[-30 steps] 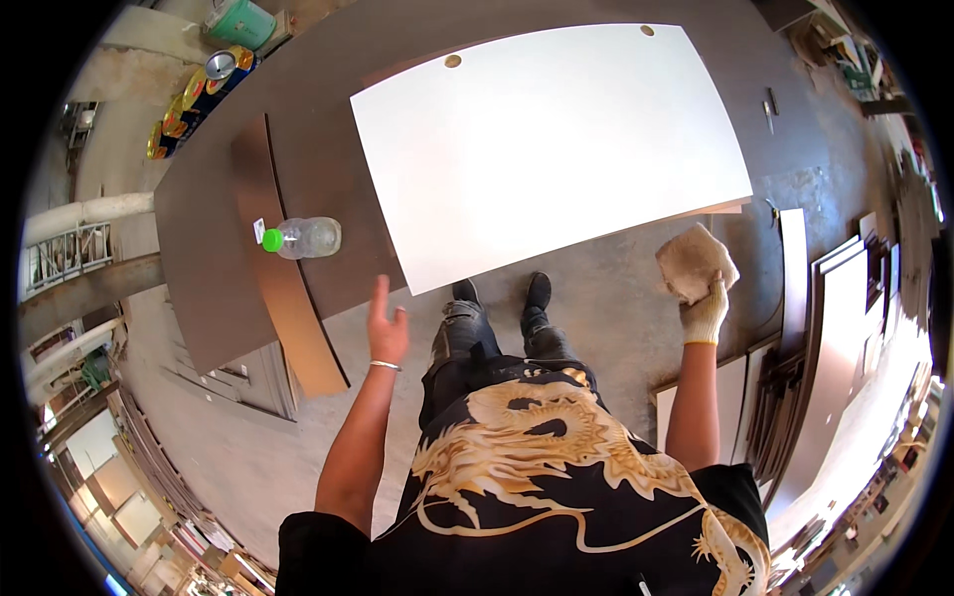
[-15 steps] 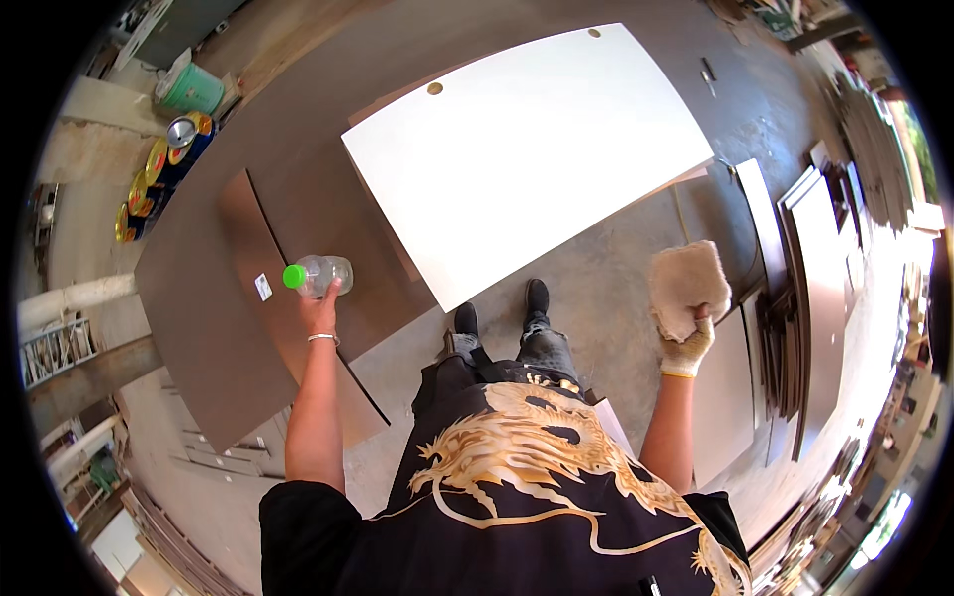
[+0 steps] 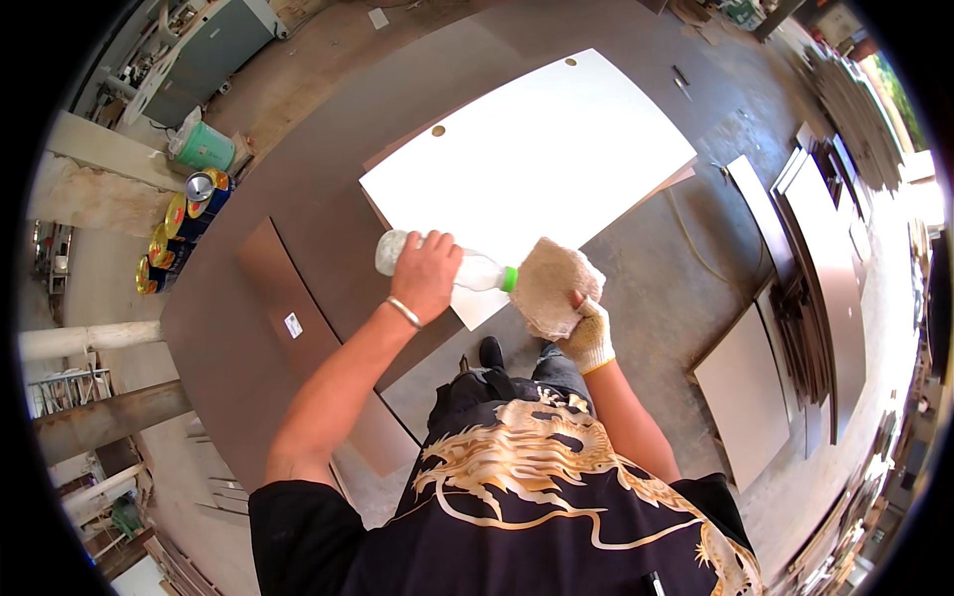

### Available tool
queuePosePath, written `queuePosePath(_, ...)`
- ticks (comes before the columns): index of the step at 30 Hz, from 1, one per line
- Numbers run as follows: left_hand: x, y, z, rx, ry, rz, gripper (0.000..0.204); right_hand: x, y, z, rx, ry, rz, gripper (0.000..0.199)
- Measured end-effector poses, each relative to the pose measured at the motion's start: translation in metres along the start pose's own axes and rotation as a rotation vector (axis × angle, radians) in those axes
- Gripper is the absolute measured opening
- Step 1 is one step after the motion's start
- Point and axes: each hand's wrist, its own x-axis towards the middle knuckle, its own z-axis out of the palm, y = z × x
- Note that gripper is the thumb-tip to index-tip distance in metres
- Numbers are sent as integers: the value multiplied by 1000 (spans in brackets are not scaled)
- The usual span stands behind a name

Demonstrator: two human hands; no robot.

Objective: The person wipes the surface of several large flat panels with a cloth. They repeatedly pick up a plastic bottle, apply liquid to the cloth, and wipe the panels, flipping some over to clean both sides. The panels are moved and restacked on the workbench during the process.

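My bare left hand (image 3: pixel 427 273) is closed round a clear plastic bottle (image 3: pixel 481 270) with a green cap. The bottle lies tipped on its side in the air, its cap end against or just beside a beige fluffy cloth pad (image 3: pixel 556 286). That pad is gripped by my right hand (image 3: pixel 587 333), which wears a knitted glove with a yellow cuff. Beyond both hands a white panel (image 3: pixel 556 139) with two round holes along its far edge rests on other brown panels. Whether liquid leaves the bottle cannot be made out.
A large brown board (image 3: pixel 328 169) spreads under the white panel. Stacked panels (image 3: pixel 820 288) stand at the right. Blue and yellow cans (image 3: pixel 204 191) and a green bucket (image 3: pixel 206 147) are at the far left. A thin cord (image 3: pixel 693 238) lies on the floor.
My left hand has brought the bottle rightward from above the left boards and turned its cap toward the right. My right hand has carried the pad leftward to meet it.
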Motion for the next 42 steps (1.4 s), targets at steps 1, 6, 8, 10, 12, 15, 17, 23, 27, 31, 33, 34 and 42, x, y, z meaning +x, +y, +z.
queuePosePath(1, 7, 3, -6, 23, 16, 48, 10, 4, 4, 4, 10, -23, 29, 74)
queuePosePath(6, 28, -7, -28, 122, 62, 41, 7, 18, 20, 23, 23, -113, 81, 72)
queuePosePath(8, 25, -12, -36, 123, 80, -26, 7, 17, 21, 31, 36, -133, 102, 71)
queuePosePath(10, 12, -15, -40, 92, 78, -70, 7, 16, 21, 39, 51, -158, 127, 72)
queuePosePath(12, -5, -13, -39, 37, 55, -124, 15, 16, 21, 47, 65, -183, 155, 72)
queuePosePath(15, -38, -14, -4, -47, 163, -242, 29, 18, 28, 54, 91, -168, 165, 74)
queuePosePath(17, -60, -14, 34, -148, 244, -406, 46, 18, 32, 46, 81, -125, 164, 74)
queuePosePath(23, -185, -47, 155, -755, 603, -1231, 56, -10, 9, -29, -115, 69, 108, 76)
queuePosePath(27, -212, -51, 170, -888, 614, -1318, 58, -2, -49, -57, -415, 538, -301, 34)
queuePosePath(31, -232, -49, 185, -898, 353, -1529, 46, 30, -68, -57, -1386, 388, -526, 35)
queuePosePath(33, -238, -35, 198, -777, -7, -1799, 37, 52, -49, -62, -2289, 87, -438, 44)
queuePosePath(34, -219, -22, 195, -702, 36, -1611, 34, 53, -26, -48, -2292, -9, -644, 46)
queuePosePath(42, 18, -4, 163, -315, 152, -559, 52, 80, -48, -36, -2185, 100, -535, 47)
